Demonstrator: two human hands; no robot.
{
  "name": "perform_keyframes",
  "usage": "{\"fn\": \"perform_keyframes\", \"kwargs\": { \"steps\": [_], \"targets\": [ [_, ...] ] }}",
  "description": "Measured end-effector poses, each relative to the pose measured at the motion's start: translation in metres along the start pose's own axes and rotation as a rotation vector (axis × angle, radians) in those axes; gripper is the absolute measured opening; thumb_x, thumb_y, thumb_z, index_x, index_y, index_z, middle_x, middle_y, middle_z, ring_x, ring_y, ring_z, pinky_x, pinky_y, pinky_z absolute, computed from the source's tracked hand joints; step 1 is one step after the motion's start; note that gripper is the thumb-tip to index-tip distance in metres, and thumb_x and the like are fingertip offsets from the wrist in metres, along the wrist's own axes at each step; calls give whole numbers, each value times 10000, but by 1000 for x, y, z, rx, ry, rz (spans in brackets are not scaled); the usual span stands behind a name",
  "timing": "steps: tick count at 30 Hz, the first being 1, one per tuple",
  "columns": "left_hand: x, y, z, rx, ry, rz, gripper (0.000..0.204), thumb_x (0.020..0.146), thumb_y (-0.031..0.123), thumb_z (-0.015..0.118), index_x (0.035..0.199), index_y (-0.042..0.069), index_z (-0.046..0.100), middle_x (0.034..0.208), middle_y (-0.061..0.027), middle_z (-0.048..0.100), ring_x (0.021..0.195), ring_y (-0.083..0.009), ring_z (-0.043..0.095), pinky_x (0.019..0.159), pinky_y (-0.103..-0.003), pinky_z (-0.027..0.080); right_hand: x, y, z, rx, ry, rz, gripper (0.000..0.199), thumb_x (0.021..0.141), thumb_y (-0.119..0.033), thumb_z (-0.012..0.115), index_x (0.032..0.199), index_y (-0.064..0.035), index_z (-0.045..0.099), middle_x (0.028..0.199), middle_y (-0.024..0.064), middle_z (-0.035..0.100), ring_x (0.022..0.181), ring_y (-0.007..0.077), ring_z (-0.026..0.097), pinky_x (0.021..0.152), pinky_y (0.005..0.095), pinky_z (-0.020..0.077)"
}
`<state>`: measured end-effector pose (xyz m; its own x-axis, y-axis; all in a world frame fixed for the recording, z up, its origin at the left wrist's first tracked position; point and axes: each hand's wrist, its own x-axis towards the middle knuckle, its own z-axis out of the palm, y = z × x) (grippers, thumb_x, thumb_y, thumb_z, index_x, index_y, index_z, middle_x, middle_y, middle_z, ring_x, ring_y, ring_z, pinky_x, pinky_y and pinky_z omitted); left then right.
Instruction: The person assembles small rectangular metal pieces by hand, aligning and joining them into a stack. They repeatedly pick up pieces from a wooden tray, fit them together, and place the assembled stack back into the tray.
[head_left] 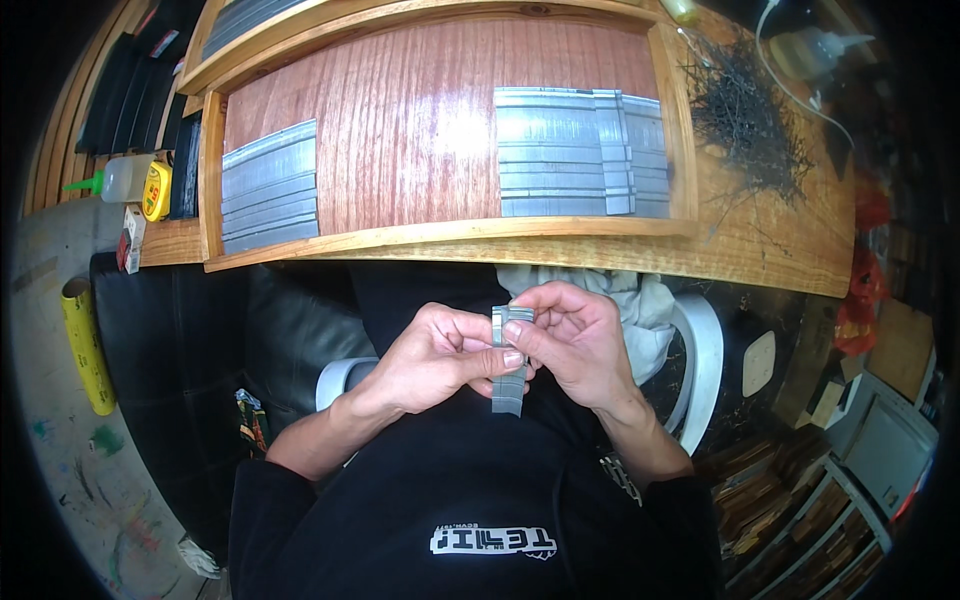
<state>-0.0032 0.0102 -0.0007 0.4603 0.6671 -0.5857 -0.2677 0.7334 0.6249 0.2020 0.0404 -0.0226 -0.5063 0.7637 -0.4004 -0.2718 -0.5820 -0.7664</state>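
The left hand (450,350) and the right hand (575,340) together grasp a narrow stack of grey metal strips (508,392) in front of the person's dark top, below the near edge of a wooden tray (400,150). Both thumbs press on the face of the stack, the right one above the left, with the other fingers curled beside and behind it; the stack's lower end hangs free beneath the left thumb.

The tray sits on a wooden surface (762,245). Similar flat grey strips (268,190) lie in rows at its left end, and a wider group of strips (548,150) lies toward its right end, with bare wood between. Right of the tray is a tangled heap of thin dark wires (750,120). Left of it are a yellow tape measure (157,190) and a squeeze bottle (122,180) with a green nozzle.
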Motion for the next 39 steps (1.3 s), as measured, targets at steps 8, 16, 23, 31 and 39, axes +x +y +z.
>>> {"fn": "perform_keyframes", "kwargs": {
  "steps": [8, 16, 23, 31, 39],
  "targets": [
    [0, -7, 0, 47, 17, 19, 177, 988, 42, 725, 1146, -28, 763, 1009, -130, 792, 882, -159, 760, 760, -283, 643, 0, -8, -1, -104, -40, 72, 108, 997, -13, 703, 1056, 77, 714, 958, 90, 695, 757, 106, 675, 614, 228, 545],
    [0, -6, 0, 62, 3, 32, 191, 1000, 67, 720, 1166, -17, 762, 1022, -97, 789, 874, -121, 737, 763, -268, 627, 0, -4, 0, -167, -5, -10, 126, 993, -39, 711, 1025, 82, 727, 879, 83, 704, 703, 87, 686, 586, 224, 560],
    [3, -10, 2, 29, 44, 25, 161, 987, 23, 719, 1131, -38, 761, 980, -124, 785, 870, -158, 754, 761, -294, 645, -3, -5, 2, -167, 51, 12, 111, 994, -12, 693, 1030, 88, 724, 930, 73, 688, 743, 90, 684, 624, 222, 556],
    [3, -8, 1, 66, 65, 10, 136, 989, 66, 738, 1101, -1, 777, 915, -49, 775, 806, -80, 708, 709, -250, 604, -6, -8, -3, -195, 61, -8, 120, 996, -10, 698, 1057, 88, 731, 951, 70, 702, 826, 95, 689, 724, 226, 560],
    [2, -9, 1, 104, 55, 25, 124, 986, 82, 749, 1061, -11, 784, 882, -43, 769, 772, -67, 688, 695, -244, 591, -4, -7, -2, -258, 9, 4, 129, 993, -50, 721, 1031, 71, 749, 938, 63, 715, 808, 82, 687, 708, 227, 560]
  ]
}}
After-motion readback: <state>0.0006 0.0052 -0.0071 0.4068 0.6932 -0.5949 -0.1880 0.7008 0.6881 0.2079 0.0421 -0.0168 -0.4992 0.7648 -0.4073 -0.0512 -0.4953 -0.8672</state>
